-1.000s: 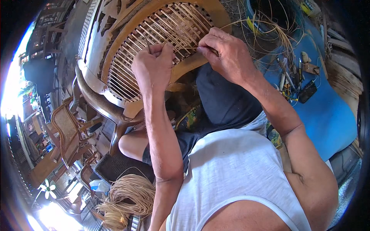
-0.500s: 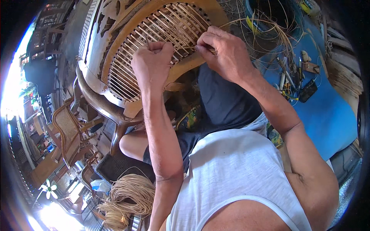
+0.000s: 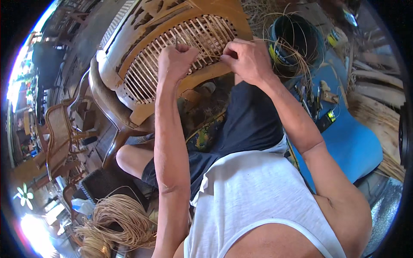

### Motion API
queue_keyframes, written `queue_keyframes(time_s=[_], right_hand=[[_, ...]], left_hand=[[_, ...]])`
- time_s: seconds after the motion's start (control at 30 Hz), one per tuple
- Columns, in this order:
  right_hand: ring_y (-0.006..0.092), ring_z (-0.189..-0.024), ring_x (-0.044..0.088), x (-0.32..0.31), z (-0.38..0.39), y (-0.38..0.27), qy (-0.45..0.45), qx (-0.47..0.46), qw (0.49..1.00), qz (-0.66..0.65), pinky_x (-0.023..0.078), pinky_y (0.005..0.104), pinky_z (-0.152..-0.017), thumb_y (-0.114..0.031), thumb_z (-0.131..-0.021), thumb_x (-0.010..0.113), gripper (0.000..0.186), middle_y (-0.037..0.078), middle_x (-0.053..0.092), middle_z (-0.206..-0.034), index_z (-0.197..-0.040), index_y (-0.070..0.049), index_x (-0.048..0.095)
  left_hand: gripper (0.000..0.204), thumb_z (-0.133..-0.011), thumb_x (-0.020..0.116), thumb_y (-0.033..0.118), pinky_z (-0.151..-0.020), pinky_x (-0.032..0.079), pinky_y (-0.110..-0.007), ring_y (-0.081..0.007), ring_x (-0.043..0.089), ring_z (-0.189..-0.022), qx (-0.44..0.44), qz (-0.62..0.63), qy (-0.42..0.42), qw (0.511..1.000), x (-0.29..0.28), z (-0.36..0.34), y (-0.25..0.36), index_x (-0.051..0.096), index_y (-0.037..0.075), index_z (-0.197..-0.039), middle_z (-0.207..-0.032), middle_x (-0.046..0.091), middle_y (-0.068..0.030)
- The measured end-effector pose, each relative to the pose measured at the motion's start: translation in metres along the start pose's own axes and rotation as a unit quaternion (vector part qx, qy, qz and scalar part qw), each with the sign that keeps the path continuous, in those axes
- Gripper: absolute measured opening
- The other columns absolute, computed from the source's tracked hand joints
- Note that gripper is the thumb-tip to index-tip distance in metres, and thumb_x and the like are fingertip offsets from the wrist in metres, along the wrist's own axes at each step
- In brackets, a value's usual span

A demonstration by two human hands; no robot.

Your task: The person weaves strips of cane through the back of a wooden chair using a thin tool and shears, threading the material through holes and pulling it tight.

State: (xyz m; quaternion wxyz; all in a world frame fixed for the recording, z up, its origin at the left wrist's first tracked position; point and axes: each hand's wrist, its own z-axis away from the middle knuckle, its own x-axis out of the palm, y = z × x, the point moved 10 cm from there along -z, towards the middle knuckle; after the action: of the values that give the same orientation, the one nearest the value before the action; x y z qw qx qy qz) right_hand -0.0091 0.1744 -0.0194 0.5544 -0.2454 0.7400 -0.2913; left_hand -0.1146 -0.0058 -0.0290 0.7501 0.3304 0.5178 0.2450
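Cluttered workshop, left edge washed out by glare. Carved wooden chair [image 3: 208, 74] with cane lattice [image 3: 146, 73] at upper centre, its top cut off by frame edge. Left hand [image 3: 177, 62] over lattice, fingers closed round slim dark tool [image 3: 176, 38], lower part hidden in fist. Right hand [image 3: 247, 59] at lattice's right side, thumb and fingertips drawn together; whether they pinch strand, cannot tell. Hands block lattice behind them. Bucket [image 3: 319, 47] upper right, behind loose strands [image 3: 306, 65]. Blue surface [image 3: 357, 150] right, partly behind forearm. Cane coil [image 3: 122, 215] lower left.

Wht tank top [image 3: 254, 193], dk shorts [image 3: 243, 124]
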Motion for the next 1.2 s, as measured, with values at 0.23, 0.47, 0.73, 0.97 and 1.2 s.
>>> queue_keyframes(time_s=[0.23, 0.47, 0.73, 0.97, 1.2], right_hand=[[0.0355, -0.090, 0.070, 0.010, 0.002, 0.007, 0.011, 0.024, 1.000, 0.005, 0.055, 0.0473, -0.081, -0.020, -0.090, 0.076, 0.018, 0.015, 0.069, -0.095, -0.092, -0.003, 0.072], [0.0349, -0.087, 0.070, 0.006, 0.001, 0.010, 0.018, 0.047, 0.999, -0.004, 0.056, 0.0472, -0.079, -0.018, -0.089, 0.077, 0.016, 0.015, 0.068, -0.091, -0.091, -0.003, 0.072], [0.0344, -0.085, 0.070, 0.005, -0.002, 0.007, 0.031, 0.031, 0.999, -0.013, 0.056, 0.0450, -0.076, -0.017, -0.089, 0.077, 0.014, 0.013, 0.069, -0.090, -0.091, -0.004, 0.073], [0.0348, -0.085, 0.069, 0.006, -0.003, 0.004, 0.022, 0.039, 0.999, -0.026, 0.055, 0.0452, -0.076, -0.019, -0.089, 0.077, 0.016, 0.014, 0.067, -0.090, -0.092, -0.003, 0.072], [0.0329, -0.081, 0.068, 0.005, 0.000, 0.006, 0.011, 0.063, 0.998, -0.024, 0.054, 0.0439, -0.073, -0.020, -0.090, 0.077, 0.017, 0.012, 0.067, -0.088, -0.089, -0.004, 0.071]], left_hand=[[0.023, -0.078, 0.077, 0.025, -0.056, 0.047, -0.028, -0.0099, 0.059, -0.059, 0.022, 0.051, 0.014, 0.998, 0.002, 0.001, -0.009, 0.075, 0.002, -0.079, -0.067, 0.067, -0.0028], [0.022, -0.081, 0.077, 0.025, -0.060, 0.042, -0.026, -0.0080, 0.054, -0.062, -0.009, 0.016, 0.011, 1.000, 0.001, 0.008, 0.000, 0.076, 0.004, -0.087, -0.074, 0.069, 0.0002], [0.026, -0.085, 0.077, 0.028, -0.058, 0.041, -0.025, -0.0059, 0.052, -0.060, -0.020, 0.031, -0.034, 0.999, 0.007, 0.003, 0.002, 0.078, 0.003, -0.092, -0.075, 0.070, 0.0004], [0.022, -0.092, 0.070, 0.023, -0.054, 0.037, -0.025, -0.0040, 0.048, -0.058, -0.032, 0.060, -0.063, 0.996, 0.003, 0.009, 0.002, 0.078, 0.003, -0.090, -0.067, 0.066, 0.0030], [0.030, -0.095, 0.065, 0.022, -0.058, 0.041, -0.023, -0.0040, 0.052, -0.062, -0.014, 0.085, -0.135, 0.987, 0.020, 0.019, -0.011, 0.075, 0.005, -0.117, -0.070, 0.068, 0.0022]])
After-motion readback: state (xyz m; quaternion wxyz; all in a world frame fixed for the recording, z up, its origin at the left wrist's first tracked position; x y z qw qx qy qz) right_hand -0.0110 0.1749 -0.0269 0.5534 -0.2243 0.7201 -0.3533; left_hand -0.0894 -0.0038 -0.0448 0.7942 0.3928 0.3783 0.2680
